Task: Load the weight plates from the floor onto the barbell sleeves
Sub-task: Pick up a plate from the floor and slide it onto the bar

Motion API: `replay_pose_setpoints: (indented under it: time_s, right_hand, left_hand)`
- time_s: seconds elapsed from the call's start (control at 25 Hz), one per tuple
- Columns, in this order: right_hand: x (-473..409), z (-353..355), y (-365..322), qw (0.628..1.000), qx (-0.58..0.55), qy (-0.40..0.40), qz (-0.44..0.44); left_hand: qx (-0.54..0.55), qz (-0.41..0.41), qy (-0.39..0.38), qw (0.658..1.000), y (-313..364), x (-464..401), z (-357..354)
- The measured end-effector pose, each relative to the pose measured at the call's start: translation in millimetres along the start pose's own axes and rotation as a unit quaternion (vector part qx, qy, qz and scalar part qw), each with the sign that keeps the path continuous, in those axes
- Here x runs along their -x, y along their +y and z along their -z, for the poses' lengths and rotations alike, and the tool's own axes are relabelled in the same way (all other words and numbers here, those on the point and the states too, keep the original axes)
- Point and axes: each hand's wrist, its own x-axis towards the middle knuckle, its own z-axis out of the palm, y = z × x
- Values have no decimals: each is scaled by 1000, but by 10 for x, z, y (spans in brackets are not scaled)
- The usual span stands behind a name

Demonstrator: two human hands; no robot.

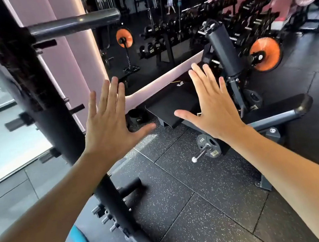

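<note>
Barbell sleeve juts rightward, bare, up-left of both hands — left hand nearer, right hand beside it, fingers spread, holding nothing.

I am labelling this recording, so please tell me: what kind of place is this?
Almost certainly a gym. A bare barbell sleeve sticks out from a rack upright, dumbbell racks line the back, and a small weight plate sits on a peg above the speckled rubber floor.

Pretty clearly a commercial gym: speckled rubber floor tiles, a long dumbbell rack along the mirrored wall, orange weight plates on machines, and a bare barbell sleeve on the rack upright.
</note>
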Motion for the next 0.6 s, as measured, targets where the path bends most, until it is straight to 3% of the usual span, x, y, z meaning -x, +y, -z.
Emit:
replay_pose_setpoints:
  time_s: [0.32,0.6]
  right_hand:
    - [-970,-860,1213,999,-18,-19,29]
    - [-2028,-1476,2092,993,-63,-50,83]
  left_hand:
    - [-26,32,-11,999,560,-1217,-911]
    - [-49,112,-15,992,875,-2348,-1370]
